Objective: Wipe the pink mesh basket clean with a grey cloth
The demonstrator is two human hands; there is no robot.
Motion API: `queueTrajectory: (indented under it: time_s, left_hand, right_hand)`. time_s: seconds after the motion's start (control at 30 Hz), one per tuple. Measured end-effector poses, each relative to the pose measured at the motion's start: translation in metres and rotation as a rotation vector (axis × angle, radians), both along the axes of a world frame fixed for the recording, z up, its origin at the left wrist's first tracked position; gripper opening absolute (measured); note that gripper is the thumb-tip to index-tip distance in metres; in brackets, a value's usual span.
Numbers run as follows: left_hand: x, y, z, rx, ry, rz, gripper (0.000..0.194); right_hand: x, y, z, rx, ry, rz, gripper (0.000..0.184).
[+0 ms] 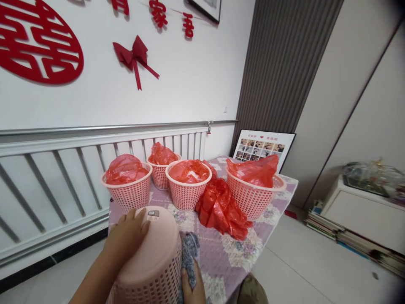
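A pink plastic basket (155,261) lies upturned at the near edge of the table, its flat bottom facing up. My left hand (126,236) rests on that bottom with its fingers spread flat over the top. My right hand (191,287) is low beside the basket's right wall, pressing a grey-blue cloth (189,251) against the basket. Only part of my right hand shows at the frame's lower edge.
Several pink baskets lined with red plastic bags stand on the purple-patterned tablecloth (240,249): one at the left (128,190), one in the middle (188,190), one at the right (255,196). A pile of red bags (221,207) lies between them. A white radiator (63,185) is left, stacked books (348,240) right.
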State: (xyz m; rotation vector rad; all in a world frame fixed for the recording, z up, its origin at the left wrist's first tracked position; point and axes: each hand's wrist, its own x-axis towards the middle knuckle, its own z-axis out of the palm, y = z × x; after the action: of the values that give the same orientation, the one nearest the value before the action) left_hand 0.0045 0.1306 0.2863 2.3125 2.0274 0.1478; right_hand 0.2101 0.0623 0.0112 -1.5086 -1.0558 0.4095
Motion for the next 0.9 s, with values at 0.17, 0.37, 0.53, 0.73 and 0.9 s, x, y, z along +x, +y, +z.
queueTrajectory:
  time_s: [0.17, 0.37, 0.53, 0.73, 0.9]
  left_hand:
    - [0.001, -0.001, 0.002, -0.014, 0.001, 0.002, 0.061]
    - [0.001, 0.000, 0.000, 0.004, 0.013, 0.010, 0.060]
    - [0.001, 0.002, -0.004, 0.035, 0.017, 0.007, 0.057]
    - [0.004, 0.001, -0.001, 0.030, -0.004, 0.025, 0.056]
    - [0.002, 0.001, -0.001, 0.031, -0.013, 0.025, 0.056]
  right_hand:
    - [-0.004, -0.012, 0.003, -0.060, 0.088, -0.003, 0.056]
    - [-0.009, -0.020, 0.096, 0.432, -0.265, 0.264, 0.045]
    - [0.003, 0.017, 0.182, 0.409, -0.393, 0.348, 0.044]
    - [-0.007, 0.098, 0.253, 0.063, -0.297, 0.546, 0.029]
    - [-0.016, 0.157, 0.270, -0.158, -0.237, 0.778, 0.013]
